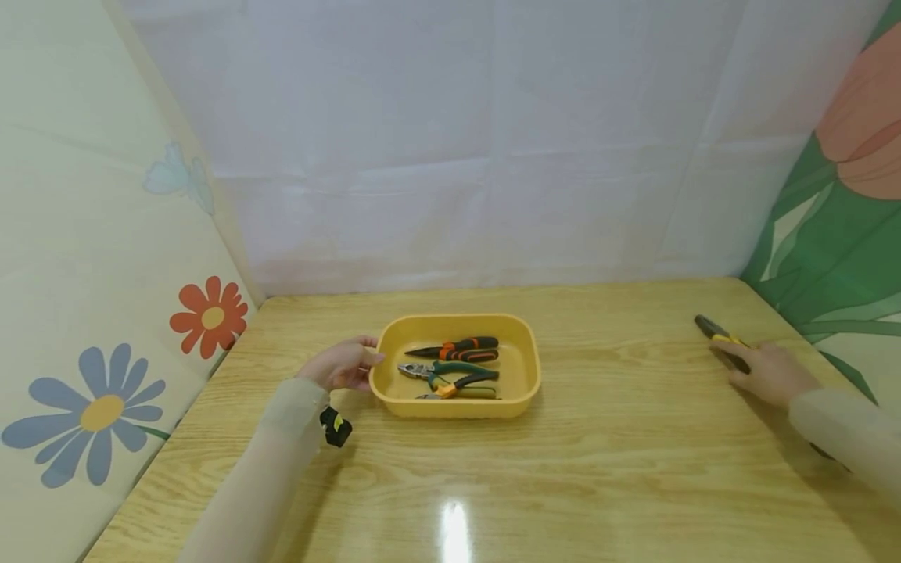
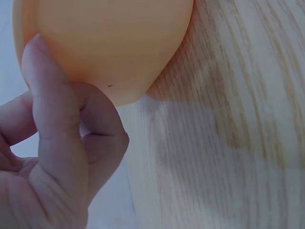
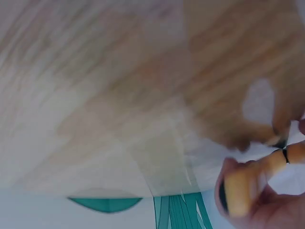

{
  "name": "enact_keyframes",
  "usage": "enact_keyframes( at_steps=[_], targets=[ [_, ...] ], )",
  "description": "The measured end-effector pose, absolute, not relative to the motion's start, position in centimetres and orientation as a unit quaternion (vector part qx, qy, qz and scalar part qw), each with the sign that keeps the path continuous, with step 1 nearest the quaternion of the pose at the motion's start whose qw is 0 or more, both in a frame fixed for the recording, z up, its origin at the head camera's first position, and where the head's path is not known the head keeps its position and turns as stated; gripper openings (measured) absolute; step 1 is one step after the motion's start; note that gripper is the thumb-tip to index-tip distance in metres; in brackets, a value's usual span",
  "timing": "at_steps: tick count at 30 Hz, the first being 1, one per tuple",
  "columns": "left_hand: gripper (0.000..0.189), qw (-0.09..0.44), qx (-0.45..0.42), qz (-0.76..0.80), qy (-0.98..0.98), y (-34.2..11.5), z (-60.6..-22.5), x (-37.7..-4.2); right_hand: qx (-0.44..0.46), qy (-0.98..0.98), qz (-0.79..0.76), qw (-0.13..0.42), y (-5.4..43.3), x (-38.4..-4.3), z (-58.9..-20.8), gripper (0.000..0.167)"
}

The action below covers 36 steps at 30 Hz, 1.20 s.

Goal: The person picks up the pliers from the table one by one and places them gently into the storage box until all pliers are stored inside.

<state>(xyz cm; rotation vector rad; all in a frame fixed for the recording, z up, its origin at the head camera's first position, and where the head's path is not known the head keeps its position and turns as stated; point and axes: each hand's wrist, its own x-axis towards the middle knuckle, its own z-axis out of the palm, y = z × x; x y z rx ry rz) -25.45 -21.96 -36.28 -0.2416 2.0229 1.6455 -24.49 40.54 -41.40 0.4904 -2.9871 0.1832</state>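
Note:
Toward the table's centre-left stands a yellow plastic tray (image 1: 519,367). My left hand (image 1: 343,363) pinches its left end; in the left wrist view the thumb lies over the tray wall (image 2: 114,43) and the fingers curl below. Inside the tray lie black-and-orange long-nose pliers (image 1: 464,346), green-handled combination pliers (image 1: 457,367) and, partly overlapping, orange-and-black cutting pliers (image 1: 468,382). Far to the right, my right hand (image 1: 770,375) holds yellow-and-black pliers (image 1: 712,328), their dark head pointing away. A blurred yellow handle (image 3: 243,188) shows in that hand in the right wrist view.
A wood-grain table (image 1: 612,461) lies beneath everything. White cloth (image 1: 457,156) hangs along its back edge. Flower-printed panels (image 1: 105,234) border the left and right sides. A small black device (image 1: 335,427) is on my left wrist.

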Motion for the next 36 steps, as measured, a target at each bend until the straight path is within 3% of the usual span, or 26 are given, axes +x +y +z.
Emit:
enact_keyframes(
  at_steps=[12,19,26,36],
  targets=[
    [0.033,0.263,-0.079,0.612,0.742,-22.4,-36.4,-25.1,0.168,-0.983,0.006,0.069,39.8,-24.4,-40.0,0.047],
    [0.035,0.264,-0.077,0.605,0.747,-22.4,-36.3,-25.1,0.223,-0.960,-0.011,0.171,38.2,-23.8,-39.2,0.035],
    [0.036,0.263,-0.075,0.598,0.753,-22.2,-36.1,-25.3,0.224,-0.962,0.005,0.153,36.5,-23.2,-37.9,0.041],
    [0.037,0.265,-0.074,0.605,0.748,-22.0,-36.1,-25.4,0.275,-0.941,0.027,0.193,33.9,-22.4,-37.0,0.045]
  ],
)
